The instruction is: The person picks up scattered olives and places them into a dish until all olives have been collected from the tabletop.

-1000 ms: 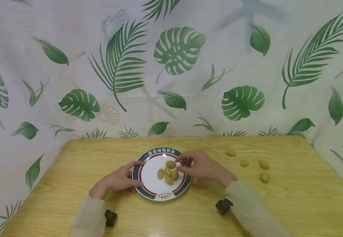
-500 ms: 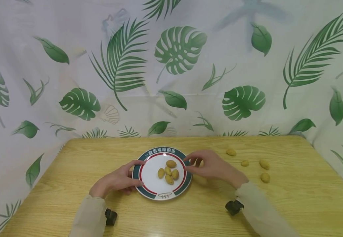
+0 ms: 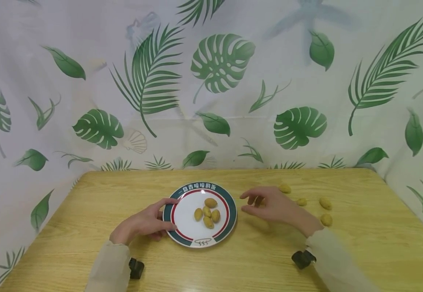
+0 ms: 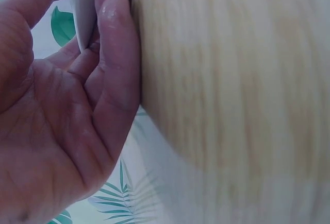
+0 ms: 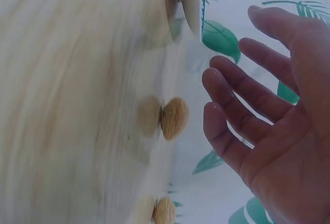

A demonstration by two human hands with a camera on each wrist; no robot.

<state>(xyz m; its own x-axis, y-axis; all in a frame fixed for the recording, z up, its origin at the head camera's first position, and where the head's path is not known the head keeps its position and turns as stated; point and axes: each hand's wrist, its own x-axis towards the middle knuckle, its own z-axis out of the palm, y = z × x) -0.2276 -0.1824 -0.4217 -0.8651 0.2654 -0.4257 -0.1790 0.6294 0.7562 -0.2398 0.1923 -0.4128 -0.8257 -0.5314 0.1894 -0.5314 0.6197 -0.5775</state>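
Note:
A white plate with a dark green rim and red ring lies on the table. Several small yellow-brown oval pieces, perhaps nuts or baby potatoes, sit right of its middle, one oval piece at the back. My left hand grips the plate's left rim, thumb above and other fingers below; the left wrist view shows the plate edge between them. My right hand hovers right of the plate, fingers loosely bent and holding nothing. In the right wrist view, an oval piece lies on the table near its fingertips.
More loose oval pieces lie at the table's right, among them a back piece and a front piece. A leaf-printed curtain rises behind the wooden table.
My right hand has moved right, from above the oval pieces on the plate to beyond the plate's right rim. My left hand and the plate have stayed in place.

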